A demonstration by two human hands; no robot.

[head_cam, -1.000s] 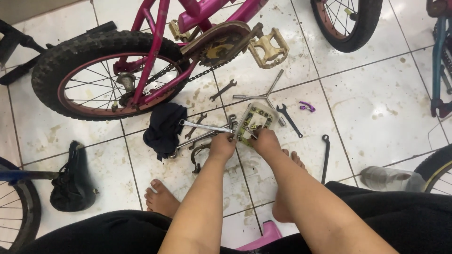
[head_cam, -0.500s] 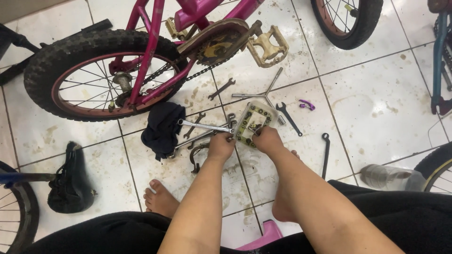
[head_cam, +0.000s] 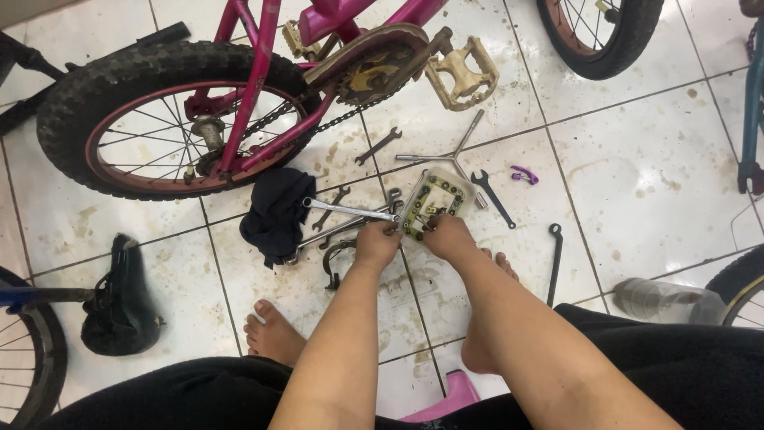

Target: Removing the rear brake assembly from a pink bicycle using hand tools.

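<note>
Reaching down, we see our right hand (head_cam: 447,236) pinching small parts inside the tray (head_cam: 458,191), which stretches away ahead of it, while our left hand (head_cam: 377,244) is curled at its near-left rim, grip unclear.

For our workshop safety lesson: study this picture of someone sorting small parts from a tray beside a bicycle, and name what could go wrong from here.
1. The bare feet rest beside loose wrenches on the tiled floor; a foot might land on one.
2. Both the left hand and right hand pick at the small tray; tipping it could scatter small parts.
3. The floor looks stained, possibly slippery.
</note>
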